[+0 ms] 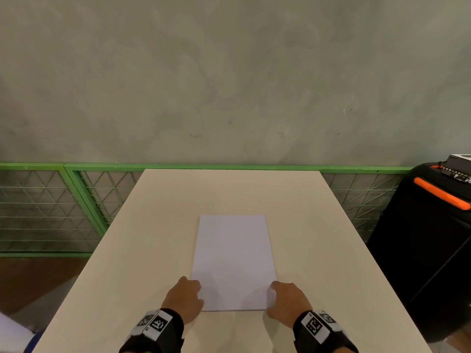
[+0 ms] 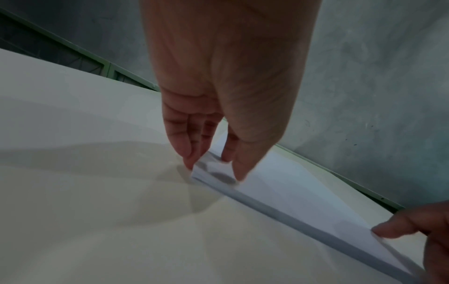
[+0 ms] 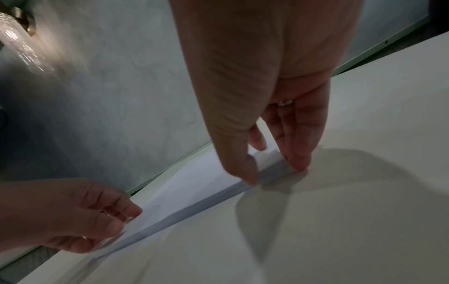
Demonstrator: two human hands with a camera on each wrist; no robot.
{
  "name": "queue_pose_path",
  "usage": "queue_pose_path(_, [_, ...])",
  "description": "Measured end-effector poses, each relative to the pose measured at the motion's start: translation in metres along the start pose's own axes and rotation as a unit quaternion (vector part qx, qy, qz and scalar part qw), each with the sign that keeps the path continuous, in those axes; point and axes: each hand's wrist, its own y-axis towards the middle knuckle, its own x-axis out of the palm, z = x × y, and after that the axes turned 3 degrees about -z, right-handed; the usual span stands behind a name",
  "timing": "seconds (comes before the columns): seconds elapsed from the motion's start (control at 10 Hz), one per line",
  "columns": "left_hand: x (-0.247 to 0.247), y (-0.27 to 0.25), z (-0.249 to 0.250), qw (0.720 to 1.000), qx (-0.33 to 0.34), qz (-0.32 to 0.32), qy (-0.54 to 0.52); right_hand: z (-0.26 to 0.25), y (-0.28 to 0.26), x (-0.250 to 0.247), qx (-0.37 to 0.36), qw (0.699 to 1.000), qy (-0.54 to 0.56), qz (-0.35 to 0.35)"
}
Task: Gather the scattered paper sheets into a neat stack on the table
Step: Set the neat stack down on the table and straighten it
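A squared-up stack of white paper sheets (image 1: 233,258) lies lengthwise on the middle of the beige table (image 1: 142,250). My left hand (image 1: 190,293) grips its near left corner. In the left wrist view the left hand (image 2: 213,169) has its thumb on top of the paper stack (image 2: 291,198) and its fingers against the side edge. My right hand (image 1: 284,298) holds the near right corner. The right wrist view shows the right hand (image 3: 274,173) with its thumb at the near edge of the paper stack (image 3: 194,188) and its fingers against the right side. No loose sheets are in view.
A green mesh fence (image 1: 84,200) runs behind and to the left of the table, in front of a grey concrete wall (image 1: 229,72). A black case with an orange handle (image 1: 441,194) stands close to the table's right side.
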Motion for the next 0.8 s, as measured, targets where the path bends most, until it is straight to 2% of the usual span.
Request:
queue_pose_path(0.2, [0.008,0.001,-0.002,0.999,-0.011,0.031,-0.023,0.004,0.002,0.007,0.008,0.999,0.039,0.036])
queue_pose_path(0.4, [0.009,-0.002,-0.002,0.999,-0.026,0.021,-0.028,0.003,0.001,0.006,0.046,0.997,0.052,0.019])
queue_pose_path(0.5, [0.008,-0.007,-0.002,1.0,-0.019,0.011,-0.018,0.001,-0.003,0.012,0.046,0.999,0.01,0.01])
queue_pose_path(0.6, [0.009,-0.008,-0.009,1.0,-0.007,-0.023,0.0,0.007,-0.005,0.022,0.063,0.995,-0.062,0.054])
queue_pose_path(0.7, [0.004,-0.013,-0.013,0.999,-0.007,-0.048,0.019,0.01,-0.012,0.023,0.09,0.988,-0.077,0.099])
queue_pose_path(0.8, [0.003,-0.023,-0.02,0.999,-0.014,-0.044,0.003,0.033,-0.006,0.037,0.062,0.985,-0.009,0.159])
